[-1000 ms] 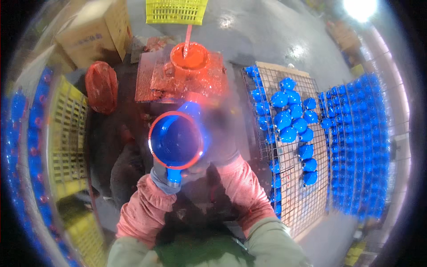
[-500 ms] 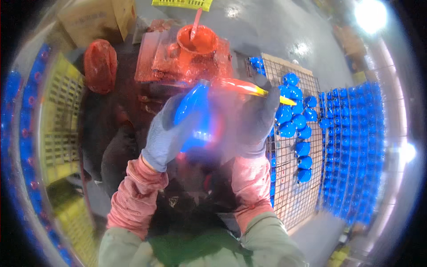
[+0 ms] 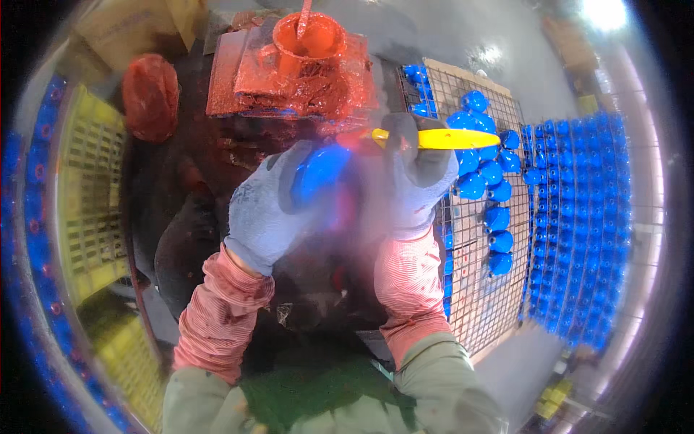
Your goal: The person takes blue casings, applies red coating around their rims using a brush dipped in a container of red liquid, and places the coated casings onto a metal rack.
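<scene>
My left hand (image 3: 264, 206), in a grey-blue glove with a dark palm, is closed around a glossy blue rounded piece (image 3: 320, 172). Its lower part is blurred. In my right hand (image 3: 419, 177), gloved alike, is a yellow-handled paintbrush (image 3: 459, 139), its handle sticking out level to the right between the fingers. The brush's red-coated end lies beside the top of the blue piece; blur hides whether they touch. Beyond both hands stands a red-coated pot (image 3: 311, 45) of red paint with a stick in it, on a red-smeared slab (image 3: 242, 79).
Several glossy blue pieces (image 3: 497, 218) rest on a wire rack (image 3: 470, 289) at right, beside dense rows of blue pieces (image 3: 578, 231). Yellow crates (image 3: 90, 195) stand at left. A red-covered lump (image 3: 150, 98) and a cardboard box (image 3: 130, 29) lie at far left.
The brush has turned in my right hand, its yellow handle now level and showing more. The blue piece has tilted, and its threaded neck no longer shows. The view has shifted slightly.
</scene>
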Motion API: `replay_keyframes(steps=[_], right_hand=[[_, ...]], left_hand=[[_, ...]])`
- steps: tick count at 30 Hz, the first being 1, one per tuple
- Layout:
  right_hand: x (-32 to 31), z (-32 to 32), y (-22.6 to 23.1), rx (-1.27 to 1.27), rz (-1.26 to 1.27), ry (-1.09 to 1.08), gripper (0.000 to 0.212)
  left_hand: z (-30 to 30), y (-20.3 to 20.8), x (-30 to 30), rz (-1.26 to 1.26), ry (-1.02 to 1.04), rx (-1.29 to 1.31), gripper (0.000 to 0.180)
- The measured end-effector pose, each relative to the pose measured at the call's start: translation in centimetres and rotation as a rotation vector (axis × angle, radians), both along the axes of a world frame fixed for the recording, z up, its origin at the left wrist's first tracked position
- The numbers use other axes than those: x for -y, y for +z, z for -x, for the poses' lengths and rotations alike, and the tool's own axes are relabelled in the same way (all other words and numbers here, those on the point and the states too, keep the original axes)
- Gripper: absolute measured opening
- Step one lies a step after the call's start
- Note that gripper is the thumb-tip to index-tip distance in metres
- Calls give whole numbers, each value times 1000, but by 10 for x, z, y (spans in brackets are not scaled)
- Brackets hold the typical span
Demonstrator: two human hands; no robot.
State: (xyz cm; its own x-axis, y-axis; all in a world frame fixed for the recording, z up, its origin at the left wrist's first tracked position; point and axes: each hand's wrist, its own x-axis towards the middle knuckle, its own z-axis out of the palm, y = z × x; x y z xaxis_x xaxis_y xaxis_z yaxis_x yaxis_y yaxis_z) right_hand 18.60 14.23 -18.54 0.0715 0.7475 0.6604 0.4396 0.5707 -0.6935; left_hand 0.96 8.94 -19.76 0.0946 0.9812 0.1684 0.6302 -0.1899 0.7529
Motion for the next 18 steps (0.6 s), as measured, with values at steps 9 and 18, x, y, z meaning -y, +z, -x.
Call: replay_keyframes(steps=[9, 18], right_hand=[[-1, 9, 5, -753, 202, 155, 42], [0, 55, -6, -1487, 812, 306, 43]], left_hand=[[17, -32, -2, 128, -395, 1191, 51], [-27, -1, -1, 1165, -1110, 2297, 76]])
